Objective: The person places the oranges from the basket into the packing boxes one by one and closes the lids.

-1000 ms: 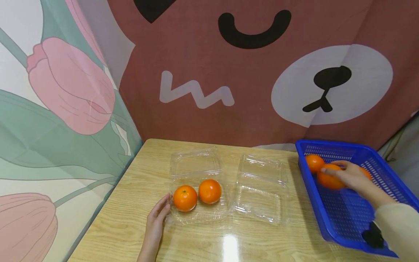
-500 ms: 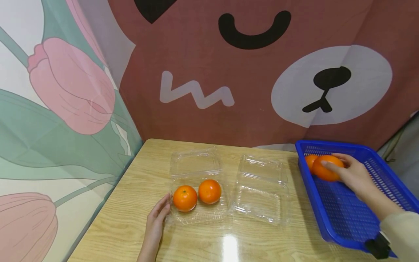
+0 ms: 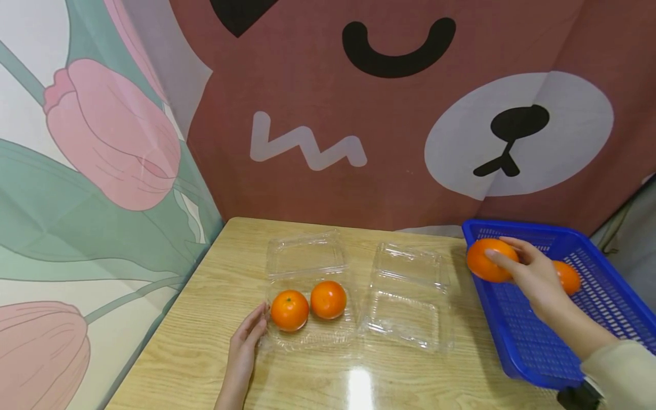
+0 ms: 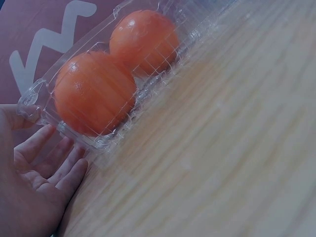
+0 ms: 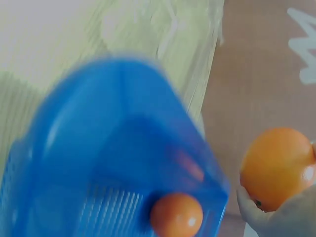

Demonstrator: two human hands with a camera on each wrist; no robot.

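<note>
My right hand (image 3: 538, 276) grips an orange (image 3: 492, 260) between thumb and fingers over the left rim of a blue basket (image 3: 504, 336). In the right wrist view that orange (image 5: 276, 168) shows at the right edge, above the basket. Another orange (image 3: 567, 277) lies in the basket behind my right hand. My left hand (image 3: 246, 336) rests by the left edge of a clear clamshell container (image 3: 312, 340), fingertips touching its side. Two oranges, a left one (image 3: 290, 310) and a right one (image 3: 328, 299), sit in its base. The left wrist view shows the fingers (image 4: 69, 170) loosely extended at the container wall.
A second clear clamshell container (image 3: 405, 319), lid raised back, stands between the first one and the basket. The wooden table (image 3: 205, 307) meets a printed bear curtain (image 3: 318, 193) at the back. On the left hangs a tulip-patterned curtain (image 3: 113, 136).
My right hand has lifted the orange inside the basket and carried it left to the rim, covering the orange at the back left corner. My left hand stays still.
</note>
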